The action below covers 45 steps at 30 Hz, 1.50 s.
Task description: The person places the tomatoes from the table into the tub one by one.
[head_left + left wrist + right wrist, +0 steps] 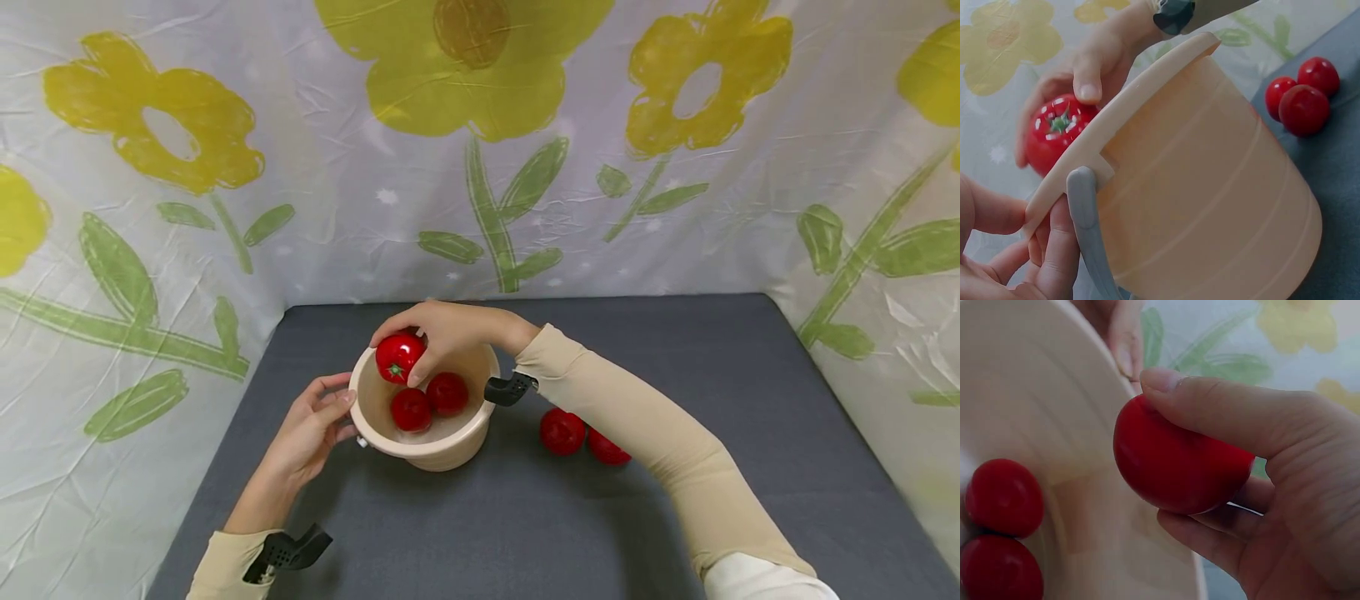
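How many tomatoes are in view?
5: one tomato gripped in the right hand over the bucket, two inside, two on the table. The arm may hide more.

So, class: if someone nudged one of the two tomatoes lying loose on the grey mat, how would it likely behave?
The loose tomato looks round and smooth, so it would probably roll across the flat mat. Its glossy skin suggests it may slip under a light touch. It touches its neighbour, which would likely get bumped too.
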### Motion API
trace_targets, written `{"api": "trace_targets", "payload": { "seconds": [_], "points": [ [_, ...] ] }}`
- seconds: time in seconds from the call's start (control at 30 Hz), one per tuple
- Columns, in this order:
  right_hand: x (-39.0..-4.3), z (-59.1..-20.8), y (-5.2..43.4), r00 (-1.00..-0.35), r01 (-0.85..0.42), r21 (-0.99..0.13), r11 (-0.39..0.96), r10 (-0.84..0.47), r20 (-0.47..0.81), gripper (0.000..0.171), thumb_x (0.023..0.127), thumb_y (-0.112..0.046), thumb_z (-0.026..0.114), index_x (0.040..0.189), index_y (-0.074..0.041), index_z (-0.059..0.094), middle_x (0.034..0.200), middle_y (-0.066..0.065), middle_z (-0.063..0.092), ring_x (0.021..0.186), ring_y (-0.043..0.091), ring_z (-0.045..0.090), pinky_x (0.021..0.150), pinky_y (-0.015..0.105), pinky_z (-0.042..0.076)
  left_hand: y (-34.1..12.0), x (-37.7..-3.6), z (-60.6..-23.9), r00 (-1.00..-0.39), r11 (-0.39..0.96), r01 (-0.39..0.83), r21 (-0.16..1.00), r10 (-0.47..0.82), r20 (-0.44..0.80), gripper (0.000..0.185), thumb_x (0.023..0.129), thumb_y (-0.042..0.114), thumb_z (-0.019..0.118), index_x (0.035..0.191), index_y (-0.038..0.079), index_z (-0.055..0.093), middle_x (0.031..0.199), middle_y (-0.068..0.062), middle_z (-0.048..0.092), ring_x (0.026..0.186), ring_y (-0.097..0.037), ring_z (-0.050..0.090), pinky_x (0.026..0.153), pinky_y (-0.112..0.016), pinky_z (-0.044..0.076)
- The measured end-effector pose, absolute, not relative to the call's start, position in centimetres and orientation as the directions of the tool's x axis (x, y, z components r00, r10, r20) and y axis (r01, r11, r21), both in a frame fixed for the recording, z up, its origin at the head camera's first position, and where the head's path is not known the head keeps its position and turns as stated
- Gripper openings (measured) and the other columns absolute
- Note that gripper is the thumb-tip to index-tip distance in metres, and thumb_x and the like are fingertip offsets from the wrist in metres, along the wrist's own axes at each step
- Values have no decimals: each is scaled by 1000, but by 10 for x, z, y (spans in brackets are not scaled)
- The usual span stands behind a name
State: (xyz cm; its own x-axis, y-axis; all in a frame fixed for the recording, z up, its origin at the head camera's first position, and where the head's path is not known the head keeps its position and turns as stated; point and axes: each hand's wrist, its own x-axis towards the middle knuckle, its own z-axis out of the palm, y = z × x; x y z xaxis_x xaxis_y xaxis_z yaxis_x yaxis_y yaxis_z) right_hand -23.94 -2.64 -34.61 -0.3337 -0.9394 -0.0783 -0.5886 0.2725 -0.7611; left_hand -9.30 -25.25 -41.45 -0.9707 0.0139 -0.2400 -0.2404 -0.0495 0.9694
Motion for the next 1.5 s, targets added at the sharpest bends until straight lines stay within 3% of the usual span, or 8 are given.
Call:
{"api": "trace_targets", "payload": {
  "seconds": [0.53, 0.8, 1.07, 1.37, 1.5],
  "points": [
    [-235, -366, -44, -304, -565, -742, 361, -927, -220, 61, 78, -26, 83, 133, -29, 57, 125, -8, 59, 115, 10, 55, 88, 26, 55, -253, -93, -413, -970, -10, -241, 970, 1, -241, 34, 101, 15, 55, 130, 8, 38, 107, 8, 62, 90, -5, 68, 73, -23, 59],
    [-232, -377, -46, -260, -527, -795, 301, -947, -186, 57, 78, -20, 83, 130, -21, 60, 124, -8, 60, 115, 11, 55, 90, 24, 54, -252, -92, -414, -969, -22, -247, 969, 5, -247, 31, 101, 15, 55, 127, 11, 39, 104, 10, 64, 87, -4, 68, 72, -21, 59],
    [-235, -375, -45, -253, -487, -816, 310, -945, -208, 56, 82, -15, 80, 134, -13, 58, 133, 5, 63, 126, 23, 59, 106, 31, 49, -251, -92, -414, -969, -34, -246, 969, 4, -246, 30, 100, 14, 56, 126, 12, 39, 101, 8, 65, 85, -5, 68, 70, -21, 59],
    [-237, -366, -40, -275, -523, -793, 313, -942, -191, 55, 82, -19, 80, 133, -17, 59, 132, 3, 64, 122, 22, 61, 100, 28, 51, -251, -93, -415, -970, -66, -244, 967, 14, -244, 27, 101, 12, 54, 124, 12, 39, 98, 8, 66, 83, -4, 67, 68, -21, 59],
    [-241, -352, -33, -275, -546, -798, 254, -954, -116, 55, 82, -21, 80, 133, -14, 59, 132, 6, 64, 121, 25, 61, 102, 34, 52, -250, -93, -414, -970, -72, -244, 967, 12, -244, 30, 101, 11, 54, 127, 9, 38, 98, 9, 66, 84, -4, 66, 68, -20, 58]
  ]
}}
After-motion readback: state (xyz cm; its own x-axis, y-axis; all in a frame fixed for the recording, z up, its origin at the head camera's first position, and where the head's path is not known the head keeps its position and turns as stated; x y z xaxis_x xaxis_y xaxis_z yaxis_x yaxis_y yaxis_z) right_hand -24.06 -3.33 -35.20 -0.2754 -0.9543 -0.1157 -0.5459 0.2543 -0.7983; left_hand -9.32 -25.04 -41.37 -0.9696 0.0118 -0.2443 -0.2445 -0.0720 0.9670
